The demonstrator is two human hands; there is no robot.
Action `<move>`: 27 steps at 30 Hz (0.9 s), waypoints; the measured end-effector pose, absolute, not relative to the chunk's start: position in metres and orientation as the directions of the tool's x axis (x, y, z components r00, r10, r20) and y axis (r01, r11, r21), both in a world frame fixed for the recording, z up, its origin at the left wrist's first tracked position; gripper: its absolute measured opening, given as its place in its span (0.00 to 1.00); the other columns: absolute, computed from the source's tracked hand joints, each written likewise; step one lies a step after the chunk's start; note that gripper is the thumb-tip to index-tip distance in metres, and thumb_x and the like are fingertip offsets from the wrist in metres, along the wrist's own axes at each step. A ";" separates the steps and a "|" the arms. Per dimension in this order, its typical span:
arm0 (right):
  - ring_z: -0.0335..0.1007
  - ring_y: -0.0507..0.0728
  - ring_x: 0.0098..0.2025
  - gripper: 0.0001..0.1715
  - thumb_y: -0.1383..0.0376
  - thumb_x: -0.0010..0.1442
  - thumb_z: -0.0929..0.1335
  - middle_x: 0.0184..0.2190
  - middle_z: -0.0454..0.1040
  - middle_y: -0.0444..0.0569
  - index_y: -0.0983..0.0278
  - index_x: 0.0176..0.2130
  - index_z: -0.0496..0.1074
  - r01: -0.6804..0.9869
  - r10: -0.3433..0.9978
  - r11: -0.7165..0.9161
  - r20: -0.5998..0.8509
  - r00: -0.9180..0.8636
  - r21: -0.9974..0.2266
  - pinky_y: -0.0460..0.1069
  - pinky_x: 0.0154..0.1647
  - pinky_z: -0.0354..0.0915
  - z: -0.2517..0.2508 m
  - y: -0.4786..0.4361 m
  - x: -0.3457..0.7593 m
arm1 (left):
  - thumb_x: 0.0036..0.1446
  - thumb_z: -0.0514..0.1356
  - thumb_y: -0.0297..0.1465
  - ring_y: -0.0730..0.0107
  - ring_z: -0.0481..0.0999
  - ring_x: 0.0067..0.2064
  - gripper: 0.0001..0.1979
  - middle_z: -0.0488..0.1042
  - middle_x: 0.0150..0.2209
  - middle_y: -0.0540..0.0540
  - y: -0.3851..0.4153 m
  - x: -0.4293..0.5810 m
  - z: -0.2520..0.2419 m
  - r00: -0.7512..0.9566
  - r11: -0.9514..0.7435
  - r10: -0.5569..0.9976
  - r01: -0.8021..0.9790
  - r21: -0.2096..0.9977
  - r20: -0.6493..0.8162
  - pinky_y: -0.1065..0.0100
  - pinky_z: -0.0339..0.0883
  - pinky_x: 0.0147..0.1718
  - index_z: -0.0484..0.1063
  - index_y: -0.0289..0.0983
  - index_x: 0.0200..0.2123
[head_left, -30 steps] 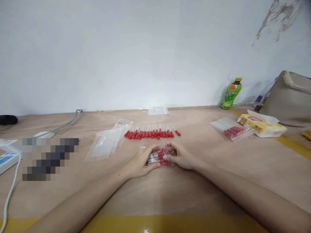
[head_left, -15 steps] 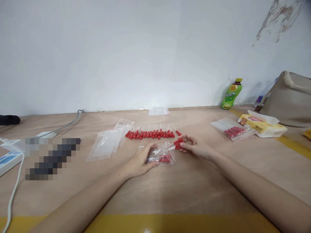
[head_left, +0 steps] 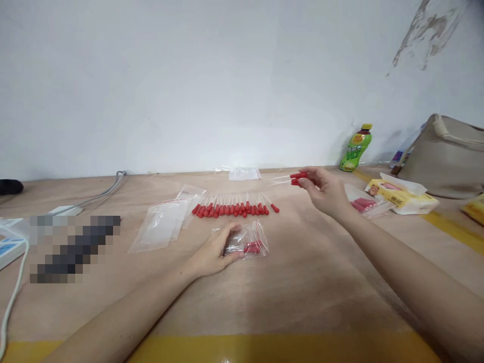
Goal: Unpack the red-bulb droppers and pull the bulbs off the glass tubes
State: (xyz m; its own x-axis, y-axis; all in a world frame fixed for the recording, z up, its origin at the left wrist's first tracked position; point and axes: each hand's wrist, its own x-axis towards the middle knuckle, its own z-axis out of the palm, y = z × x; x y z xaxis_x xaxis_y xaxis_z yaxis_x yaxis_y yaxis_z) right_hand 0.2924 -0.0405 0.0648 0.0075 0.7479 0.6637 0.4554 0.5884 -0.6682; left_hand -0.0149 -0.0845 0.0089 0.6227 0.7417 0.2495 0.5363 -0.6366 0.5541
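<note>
My left hand (head_left: 221, 250) holds a clear zip bag (head_left: 260, 233) on the table, thumb and fingers curled around its left part. Inside the bag lie droppers (head_left: 251, 247) with red bulbs and thin clear tubes. Raised to the right, my right hand (head_left: 325, 190) pinches a few droppers (head_left: 297, 179) by their red bulbs, tubes pointing left and clear of the bag. A row of several droppers (head_left: 230, 208) lies behind the bag, bulbs toward me.
Flat zip bags (head_left: 161, 225) lie left of the row, and another bag (head_left: 244, 174) by the wall. At right are a bag of red bulbs (head_left: 363, 203), a tissue pack (head_left: 410, 198), a green bottle (head_left: 355, 148) and a handbag (head_left: 446, 156). A power strip (head_left: 11, 252) sits left.
My right hand has moved up and away from the bag's mouth, carrying the droppers out of it. My left hand stays on the bag.
</note>
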 end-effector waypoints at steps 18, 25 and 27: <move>0.64 0.57 0.44 0.19 0.61 0.63 0.57 0.49 0.68 0.52 0.59 0.52 0.63 0.770 0.623 0.627 0.514 -0.590 0.124 0.52 0.42 0.54 0.019 -0.007 0.234 | 0.53 0.57 0.40 0.57 0.63 0.54 0.30 0.62 0.54 0.40 -0.087 -0.013 0.011 0.619 -0.648 0.735 0.524 0.553 0.276 0.53 0.59 0.51 0.49 0.40 0.56; 0.66 0.53 0.32 0.13 0.62 0.60 0.59 0.33 0.71 0.49 0.63 0.38 0.70 0.671 0.730 0.634 0.585 -0.354 -0.386 0.48 0.35 0.60 0.008 -0.054 0.247 | 0.53 0.58 0.40 0.57 0.63 0.54 0.29 0.62 0.54 0.41 -0.086 -0.013 0.011 0.625 -0.653 0.731 0.524 0.547 0.273 0.54 0.60 0.51 0.52 0.40 0.55; 0.64 0.51 0.27 0.11 0.60 0.58 0.61 0.26 0.70 0.46 0.63 0.32 0.70 0.596 0.784 0.608 0.511 -0.352 -0.524 0.47 0.29 0.60 -0.002 -0.066 0.244 | 0.53 0.58 0.40 0.58 0.63 0.54 0.29 0.62 0.54 0.41 -0.086 -0.014 0.011 0.633 -0.654 0.728 0.528 0.542 0.263 0.54 0.60 0.51 0.52 0.39 0.55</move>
